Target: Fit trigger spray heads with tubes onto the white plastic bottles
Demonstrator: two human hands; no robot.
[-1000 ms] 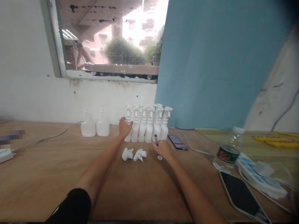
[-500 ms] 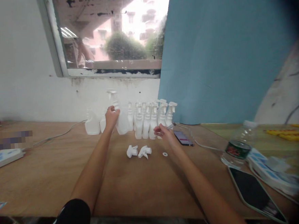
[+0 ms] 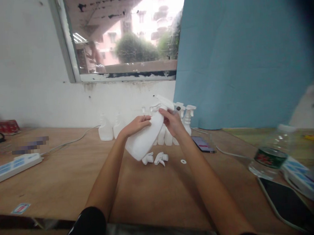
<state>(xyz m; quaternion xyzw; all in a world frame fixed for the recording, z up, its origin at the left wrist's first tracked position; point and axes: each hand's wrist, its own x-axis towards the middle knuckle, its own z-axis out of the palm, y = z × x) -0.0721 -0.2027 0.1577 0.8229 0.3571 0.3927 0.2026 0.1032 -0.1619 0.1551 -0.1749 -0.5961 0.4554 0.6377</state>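
A white spray bottle (image 3: 145, 137) is held tilted above the table, its trigger head up and to the right. My left hand (image 3: 139, 125) is closed around the bottle's body. Up at the neck, just below the trigger head, my right hand (image 3: 171, 121) has its fingers closed on the same bottle. Below it on the table lie two loose white trigger heads, one (image 3: 148, 158) partly covered by the bottle's base and another (image 3: 161, 159) to its right. A small white ring (image 3: 183, 162) lies farther right.
Several white spray bottles (image 3: 190, 117) stand behind my hands, partly hidden. Two white bottles without trigger heads (image 3: 105, 130) stand to the left. On the right are a phone (image 3: 202, 144), a clear water bottle (image 3: 270, 158) and a larger phone (image 3: 285, 201). A power strip (image 3: 16, 168) lies at left.
The spray bottle has been lifted and tipped over to the right, toward me. My right hand has moved up from near the table to its neck. The view has shifted slightly left.
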